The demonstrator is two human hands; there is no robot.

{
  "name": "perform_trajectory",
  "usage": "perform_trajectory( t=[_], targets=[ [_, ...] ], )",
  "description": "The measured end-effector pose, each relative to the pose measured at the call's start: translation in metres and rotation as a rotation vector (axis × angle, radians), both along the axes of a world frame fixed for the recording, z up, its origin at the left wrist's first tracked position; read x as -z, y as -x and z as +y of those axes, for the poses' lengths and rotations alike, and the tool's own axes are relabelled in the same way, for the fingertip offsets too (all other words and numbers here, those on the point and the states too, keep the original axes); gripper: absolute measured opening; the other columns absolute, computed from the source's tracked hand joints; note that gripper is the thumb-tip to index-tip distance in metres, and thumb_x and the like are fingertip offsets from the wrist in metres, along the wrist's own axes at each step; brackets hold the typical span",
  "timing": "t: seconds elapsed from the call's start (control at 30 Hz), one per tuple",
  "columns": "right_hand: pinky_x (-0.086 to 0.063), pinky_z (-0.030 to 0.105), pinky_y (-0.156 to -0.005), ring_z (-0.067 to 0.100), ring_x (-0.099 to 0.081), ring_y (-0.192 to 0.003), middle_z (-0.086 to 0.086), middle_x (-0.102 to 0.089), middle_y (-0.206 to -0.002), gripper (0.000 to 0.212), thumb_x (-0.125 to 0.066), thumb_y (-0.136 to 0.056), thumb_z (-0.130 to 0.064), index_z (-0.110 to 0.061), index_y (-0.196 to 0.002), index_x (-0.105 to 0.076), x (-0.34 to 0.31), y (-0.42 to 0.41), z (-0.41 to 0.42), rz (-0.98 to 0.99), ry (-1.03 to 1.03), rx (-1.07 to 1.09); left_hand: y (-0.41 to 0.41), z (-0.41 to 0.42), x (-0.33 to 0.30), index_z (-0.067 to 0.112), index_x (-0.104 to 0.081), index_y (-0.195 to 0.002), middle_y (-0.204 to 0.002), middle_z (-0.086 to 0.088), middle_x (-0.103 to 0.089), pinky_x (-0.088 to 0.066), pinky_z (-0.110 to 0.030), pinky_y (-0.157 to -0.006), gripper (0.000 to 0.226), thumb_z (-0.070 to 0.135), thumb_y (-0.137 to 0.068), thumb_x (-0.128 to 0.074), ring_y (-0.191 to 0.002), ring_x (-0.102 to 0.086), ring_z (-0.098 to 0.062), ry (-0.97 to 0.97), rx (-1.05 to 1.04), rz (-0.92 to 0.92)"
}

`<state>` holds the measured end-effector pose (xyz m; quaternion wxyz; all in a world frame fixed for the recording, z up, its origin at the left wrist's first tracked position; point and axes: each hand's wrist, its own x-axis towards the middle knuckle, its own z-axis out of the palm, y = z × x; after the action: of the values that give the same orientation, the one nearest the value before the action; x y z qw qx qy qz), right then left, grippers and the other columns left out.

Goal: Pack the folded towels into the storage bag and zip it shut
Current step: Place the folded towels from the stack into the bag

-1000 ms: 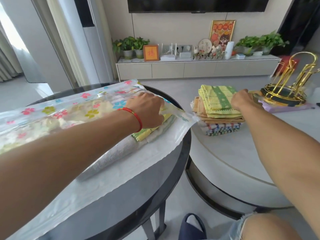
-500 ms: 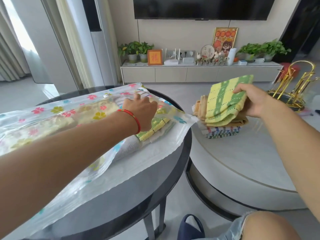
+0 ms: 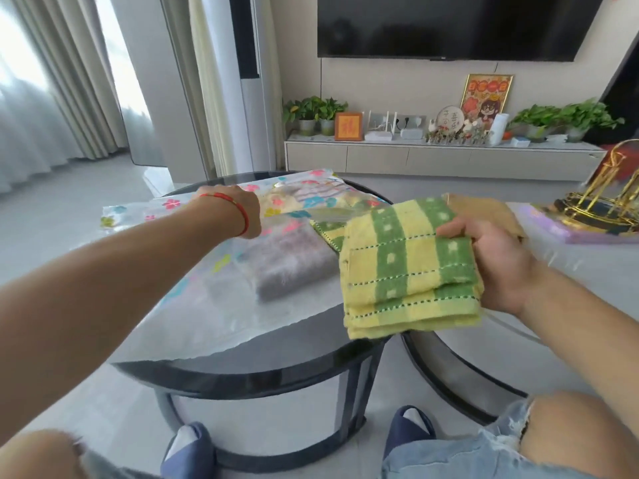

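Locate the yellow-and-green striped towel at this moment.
In the head view, the yellow-and-green towel sits right of centre, gripped by the right hand above the dark round table's right edge, beside the flowered storage bag.

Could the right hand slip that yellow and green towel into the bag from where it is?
Probably yes. The right hand holds the yellow and green towel just beside the storage bag, whose top sheet the left hand seems to lift; nothing stands between them.
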<state>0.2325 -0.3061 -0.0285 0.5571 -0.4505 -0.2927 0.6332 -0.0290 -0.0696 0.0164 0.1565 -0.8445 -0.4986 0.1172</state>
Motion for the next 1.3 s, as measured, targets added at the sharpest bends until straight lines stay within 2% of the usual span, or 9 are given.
perform_trajectory(
  t=[0.17,0.3,0.5,0.6,0.73,0.9,1.0,1.13,1.3],
  targets=[
    [-0.061,0.05,-0.088,0.039,-0.07,-0.115,0.023,-0.07,-0.129,0.044,-0.056,-0.089,-0.026,-0.005,-0.121,-0.075,0.045,0.111,0.066,0.22,0.019,-0.171,0.038,0.007,-0.018,0.018,-0.063,-0.105,-0.092,-0.006,-0.055,-0.044,-0.035,-0.07,0.023,0.02,-0.087,-0.049,-0.084,-0.056,-0.03,-0.137,0.034,-0.049],
    [-0.055,0.052,-0.097,0.041,-0.062,-0.125,0.026,-0.067,-0.133,0.051,-0.047,-0.092,-0.02,0.0,-0.136,-0.062,0.063,0.19,0.133,0.421,0.044,-0.085,0.05,0.011,-0.035,0.015,-0.061,-0.092,-0.078,-0.005,-0.046,-0.039,-0.036,-0.063,0.015,0.017,-0.089,-0.046,-0.073,-0.049,-0.029,-0.3,0.143,-0.158],
    [-0.062,0.039,-0.072,0.031,-0.074,-0.082,0.017,-0.077,-0.092,0.03,-0.042,-0.094,-0.011,-0.004,-0.108,-0.067,0.057,0.267,0.2,0.752,-0.008,0.184,0.062,0.008,-0.037,0.015,-0.042,-0.073,-0.067,-0.002,-0.036,-0.034,-0.035,-0.058,0.019,0.016,-0.092,-0.046,-0.069,-0.044,-0.027,-0.307,0.228,-0.169],
    [-0.061,0.038,-0.066,0.028,-0.071,-0.08,0.015,-0.075,-0.084,0.026,-0.042,-0.096,-0.006,-0.007,-0.108,-0.065,0.07,0.299,0.202,0.594,0.141,0.153,0.063,0.009,-0.038,0.015,-0.042,-0.071,-0.066,-0.002,-0.034,-0.032,-0.035,-0.056,0.021,0.016,-0.092,-0.046,-0.069,-0.045,-0.029,-0.313,0.246,-0.191],
    [-0.06,0.052,-0.089,0.031,-0.071,-0.102,0.016,-0.069,-0.123,0.029,-0.058,-0.096,-0.002,-0.016,-0.122,-0.06,0.099,0.323,0.193,0.256,0.318,0.198,0.064,0.007,-0.034,0.014,-0.045,-0.074,-0.067,-0.002,-0.037,-0.033,-0.033,-0.055,0.02,0.02,-0.093,-0.046,-0.064,-0.044,-0.026,-0.271,0.233,-0.208],
    [-0.052,0.059,-0.102,0.037,-0.065,-0.119,0.016,-0.063,-0.139,0.061,-0.034,-0.095,0.018,-0.016,-0.141,-0.054,0.095,0.35,0.219,0.476,0.322,0.419,0.063,0.001,-0.032,0.019,-0.031,-0.061,-0.066,-0.001,-0.035,-0.033,-0.033,-0.054,0.035,0.023,-0.092,-0.047,-0.057,-0.04,-0.024,-0.221,0.229,-0.234],
    [-0.05,0.057,-0.106,0.036,-0.064,-0.121,0.015,-0.06,-0.141,0.059,-0.038,-0.097,0.016,-0.015,-0.146,-0.049,0.091,0.359,0.234,0.479,0.322,0.417,0.063,-0.001,-0.031,0.018,-0.037,-0.067,-0.067,0.0,-0.036,-0.027,-0.03,-0.05,0.028,0.024,-0.092,-0.047,-0.056,-0.04,-0.022,-0.217,0.232,-0.206],
    [-0.055,0.037,-0.092,0.022,-0.065,-0.095,0.007,-0.063,-0.119,0.049,-0.061,-0.093,0.0,-0.009,-0.14,-0.05,0.088,0.339,0.214,0.177,0.246,0.26,0.065,-0.001,-0.029,0.017,-0.038,-0.069,-0.066,0.0,-0.04,-0.028,-0.027,-0.048,0.028,0.03,-0.091,-0.05,-0.052,-0.039,-0.017,-0.242,0.251,-0.171],
    [-0.034,0.03,-0.113,0.019,-0.035,-0.138,0.005,-0.036,-0.152,0.068,-0.054,-0.092,-0.002,-0.011,-0.156,-0.032,0.122,0.324,0.164,-0.813,-0.209,0.391,0.062,0.001,-0.022,0.016,-0.045,-0.078,-0.066,0.001,-0.04,-0.028,-0.028,-0.049,0.025,0.036,-0.087,-0.056,-0.051,-0.037,-0.016,-0.208,0.228,-0.211]
  ],
)
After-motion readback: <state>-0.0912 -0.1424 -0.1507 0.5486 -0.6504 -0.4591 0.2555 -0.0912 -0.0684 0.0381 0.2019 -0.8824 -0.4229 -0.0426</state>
